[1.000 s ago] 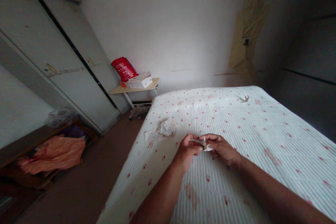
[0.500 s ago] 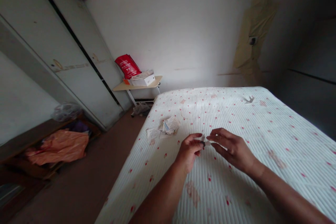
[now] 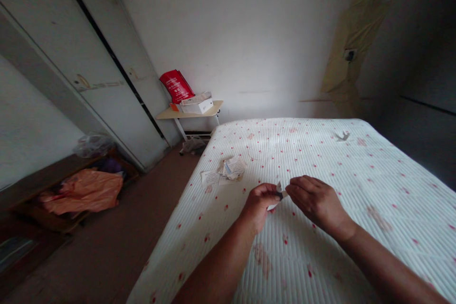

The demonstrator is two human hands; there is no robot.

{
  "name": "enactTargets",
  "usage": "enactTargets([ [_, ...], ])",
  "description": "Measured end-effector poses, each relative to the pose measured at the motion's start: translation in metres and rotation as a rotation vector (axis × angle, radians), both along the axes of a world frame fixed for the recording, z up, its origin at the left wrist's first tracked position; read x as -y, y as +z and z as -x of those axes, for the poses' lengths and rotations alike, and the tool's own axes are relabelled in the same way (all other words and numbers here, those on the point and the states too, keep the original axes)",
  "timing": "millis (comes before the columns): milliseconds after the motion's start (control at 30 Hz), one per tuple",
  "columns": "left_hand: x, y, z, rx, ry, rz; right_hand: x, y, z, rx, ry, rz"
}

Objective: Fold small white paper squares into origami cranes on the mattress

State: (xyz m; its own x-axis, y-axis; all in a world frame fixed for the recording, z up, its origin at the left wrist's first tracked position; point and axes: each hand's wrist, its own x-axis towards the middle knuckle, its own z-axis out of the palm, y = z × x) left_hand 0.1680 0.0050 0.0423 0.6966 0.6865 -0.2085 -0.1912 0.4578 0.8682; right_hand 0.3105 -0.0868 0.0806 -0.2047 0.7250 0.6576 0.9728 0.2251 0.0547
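Note:
Over the bed (image 3: 263, 228) my left hand (image 3: 261, 204) pinches a small folded piece of paper (image 3: 272, 207), white with a dark patch. Its left part is covered by my fingers. My right hand (image 3: 315, 202) has its fingertips closed on the right end of the same paper, so both hands meet at it. Beyond my left hand, several printed paper scraps (image 3: 233, 168) lie in a loose pile on the bedspread. A small folded paper shape (image 3: 342, 137) rests near the bed's far right corner.
A small table (image 3: 167, 114) past the bed's far left corner carries a white box (image 3: 201, 106) and a red bag (image 3: 177, 86). At left are a wardrobe (image 3: 103, 90), an orange plastic bag (image 3: 85, 190) on a low wooden unit, and the brown floor (image 3: 117, 247).
My right fingers, spread apart before, have closed on the paper's right end. My left hand keeps its pinch, and more white paper shows below its fingers. The view has shifted slightly.

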Motion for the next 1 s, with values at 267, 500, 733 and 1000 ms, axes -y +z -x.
enactTargets([
  [267,-0.001,-0.003,-0.001,0.055,-0.072,-0.058,-0.002,-0.007,0.010,-0.129,-0.033,-0.050],
  [500,0.001,-0.001,0.000,0.029,0.019,-0.177,-0.004,-0.010,0.018,-0.238,-0.025,-0.084],
  [733,0.008,0.016,0.000,-0.033,0.098,-0.260,-0.003,-0.016,0.018,-0.353,-0.027,-0.057],
  [1000,0.006,0.007,-0.002,0.003,0.081,-0.244,-0.004,-0.012,0.023,-0.414,-0.025,-0.074],
])
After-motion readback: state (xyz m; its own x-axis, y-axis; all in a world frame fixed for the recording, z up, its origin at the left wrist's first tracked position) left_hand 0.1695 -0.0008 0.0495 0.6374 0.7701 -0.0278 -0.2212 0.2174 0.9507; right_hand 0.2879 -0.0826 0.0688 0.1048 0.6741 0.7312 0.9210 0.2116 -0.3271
